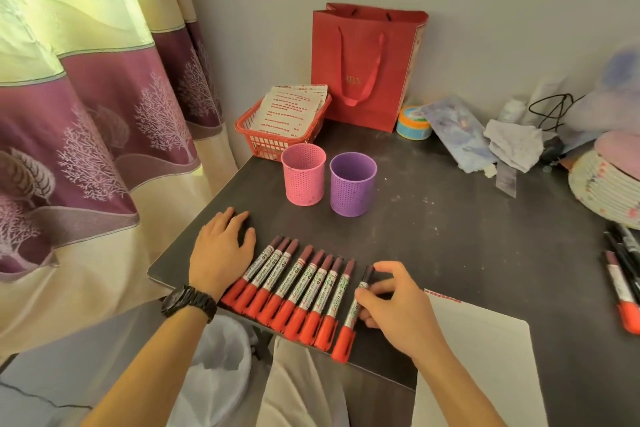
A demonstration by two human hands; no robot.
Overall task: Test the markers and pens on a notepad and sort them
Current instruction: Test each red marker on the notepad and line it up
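crowding dark table (433, 229), curtain (86, 114) beside

Red-capped markers lined up on a dark tabletop (450, 253).

Left hand (221, 250) flat beside the row of eight red-capped markers (294, 288); right hand (391, 305) pinching a ninth marker (353, 315) just right of them. Pink perforated cup (303, 180), purple perforated cup (352, 185) behind; white notepad (478, 357) right.

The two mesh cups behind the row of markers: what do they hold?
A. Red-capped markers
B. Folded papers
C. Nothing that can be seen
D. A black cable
C: the pink cup and the purple cup show no contents, while the markers lie on the table.
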